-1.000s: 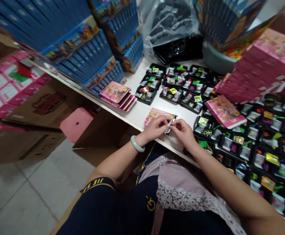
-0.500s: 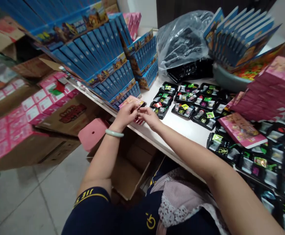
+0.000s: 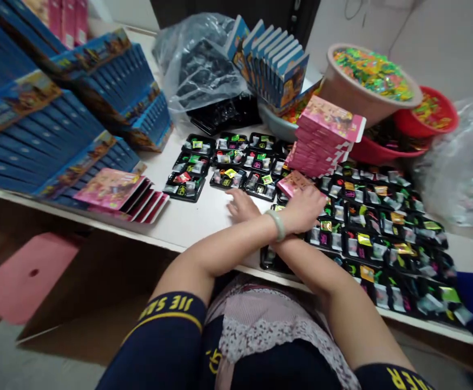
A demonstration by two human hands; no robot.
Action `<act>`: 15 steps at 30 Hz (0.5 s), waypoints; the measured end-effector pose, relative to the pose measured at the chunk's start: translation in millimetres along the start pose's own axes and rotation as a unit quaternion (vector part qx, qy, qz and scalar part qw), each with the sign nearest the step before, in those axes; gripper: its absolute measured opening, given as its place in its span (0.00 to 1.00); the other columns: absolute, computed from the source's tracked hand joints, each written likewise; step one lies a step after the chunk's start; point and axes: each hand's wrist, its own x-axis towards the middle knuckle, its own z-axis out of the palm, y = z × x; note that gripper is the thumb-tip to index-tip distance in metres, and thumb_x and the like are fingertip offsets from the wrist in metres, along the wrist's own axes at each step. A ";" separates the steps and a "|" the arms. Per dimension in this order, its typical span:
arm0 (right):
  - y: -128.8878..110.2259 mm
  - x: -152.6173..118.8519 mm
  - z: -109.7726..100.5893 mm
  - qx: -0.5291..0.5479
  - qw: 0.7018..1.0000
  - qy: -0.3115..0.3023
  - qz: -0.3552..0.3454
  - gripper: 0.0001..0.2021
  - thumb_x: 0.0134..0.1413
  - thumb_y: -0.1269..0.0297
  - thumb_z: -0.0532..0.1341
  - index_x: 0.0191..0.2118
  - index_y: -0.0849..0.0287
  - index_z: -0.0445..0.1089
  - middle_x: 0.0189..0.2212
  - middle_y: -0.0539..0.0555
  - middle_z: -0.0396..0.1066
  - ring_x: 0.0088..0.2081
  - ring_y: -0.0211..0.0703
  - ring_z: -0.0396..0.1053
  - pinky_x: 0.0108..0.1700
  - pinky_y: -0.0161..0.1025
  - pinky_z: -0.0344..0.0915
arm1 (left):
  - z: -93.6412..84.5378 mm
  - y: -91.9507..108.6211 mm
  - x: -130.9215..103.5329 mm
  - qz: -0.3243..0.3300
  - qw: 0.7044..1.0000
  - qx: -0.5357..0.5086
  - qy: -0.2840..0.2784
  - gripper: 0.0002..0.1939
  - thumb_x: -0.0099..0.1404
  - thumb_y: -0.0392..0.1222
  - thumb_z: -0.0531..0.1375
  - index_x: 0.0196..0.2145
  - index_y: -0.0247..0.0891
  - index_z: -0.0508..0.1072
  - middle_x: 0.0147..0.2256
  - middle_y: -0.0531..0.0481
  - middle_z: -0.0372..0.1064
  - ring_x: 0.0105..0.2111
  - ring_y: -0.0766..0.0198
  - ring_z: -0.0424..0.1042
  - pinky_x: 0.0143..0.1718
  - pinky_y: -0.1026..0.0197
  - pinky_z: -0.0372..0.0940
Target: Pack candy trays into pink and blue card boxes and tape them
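Note:
My left hand (image 3: pixel 303 208), with a pale green bangle at the wrist, reaches across to the right and grips a flat pink box (image 3: pixel 295 183). Its fingers curl over the near side of that box, and some fingertips are hidden. Beneath the left forearm crosses my right arm. My right hand (image 3: pixel 243 206) is slightly blurred, fingers apart and holding nothing, just above the white table (image 3: pixel 204 222). Black trays (image 3: pixel 228 177) with small wrapped items sit just beyond it. Several pink boxes (image 3: pixel 112 189) with open ends lie fanned at the table's left front edge.
Blue boxes (image 3: pixel 29 135) are stacked at the left. A clear bag (image 3: pixel 199 59) of black trays stands behind, near a stack of pink boxes (image 3: pixel 326 132). Filled tubs (image 3: pixel 337 81) stand at the back right. More filled trays (image 3: pixel 362 246) cover the right side.
The view has swung right. Both hands have left the pink box at the left edge; my left hand has crossed over my right arm onto another pink box, and my right hand has opened.

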 end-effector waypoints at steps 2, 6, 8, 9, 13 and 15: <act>17.4 -4.0 -1.5 0.035 0.999 0.011 -0.005 0.18 0.61 0.70 0.53 0.57 0.62 0.61 0.56 0.62 0.65 0.58 0.47 0.63 0.61 0.42 0.60 | 23.2 10.4 24.7 -0.012 0.999 0.036 -0.038 0.23 0.58 0.43 0.64 0.48 0.26 0.68 0.48 0.30 0.66 0.51 0.40 0.64 0.47 0.45 0.61; 43.5 -8.9 2.6 0.057 0.998 0.026 -0.023 0.18 0.59 0.70 0.53 0.55 0.62 0.62 0.57 0.65 0.64 0.59 0.52 0.61 0.60 0.51 0.58 | 37.2 11.5 31.4 0.004 0.995 0.050 -0.084 0.14 0.64 0.34 0.56 0.47 0.27 0.70 0.44 0.29 0.69 0.46 0.44 0.69 0.39 0.51 0.64; 48.8 -8.1 5.5 0.058 0.997 0.029 -0.041 0.18 0.59 0.70 0.53 0.55 0.60 0.64 0.56 0.64 0.65 0.59 0.53 0.61 0.59 0.52 0.59 | 37.9 11.6 30.2 0.015 0.994 0.055 -0.092 0.13 0.65 0.30 0.53 0.44 0.28 0.72 0.41 0.30 0.70 0.42 0.48 0.72 0.34 0.54 0.64; 49.5 -7.2 6.6 0.059 0.997 0.030 -0.048 0.18 0.58 0.70 0.53 0.54 0.60 0.65 0.55 0.64 0.66 0.58 0.54 0.61 0.58 0.53 0.60 | 38.3 12.0 30.3 0.021 0.994 0.060 -0.093 0.13 0.65 0.28 0.52 0.43 0.28 0.73 0.39 0.30 0.71 0.40 0.48 0.73 0.32 0.55 0.64; 46.6 -1.7 8.9 0.083 0.994 0.043 -0.057 0.18 0.57 0.70 0.53 0.52 0.58 0.67 0.53 0.63 0.68 0.55 0.55 0.63 0.57 0.55 0.60 | 36.2 12.9 35.6 0.043 0.994 0.057 -0.088 0.12 0.66 0.27 0.52 0.37 0.29 0.75 0.32 0.33 0.71 0.35 0.51 0.75 0.28 0.58 0.63; 46.1 2.4 9.8 0.097 0.993 0.046 -0.056 0.17 0.56 0.70 0.54 0.51 0.59 0.68 0.52 0.63 0.69 0.54 0.56 0.63 0.56 0.56 0.59 | 25.1 9.9 38.8 0.052 0.995 0.051 -0.065 0.13 0.67 0.27 0.51 0.37 0.29 0.75 0.32 0.34 0.72 0.35 0.53 0.75 0.28 0.58 0.63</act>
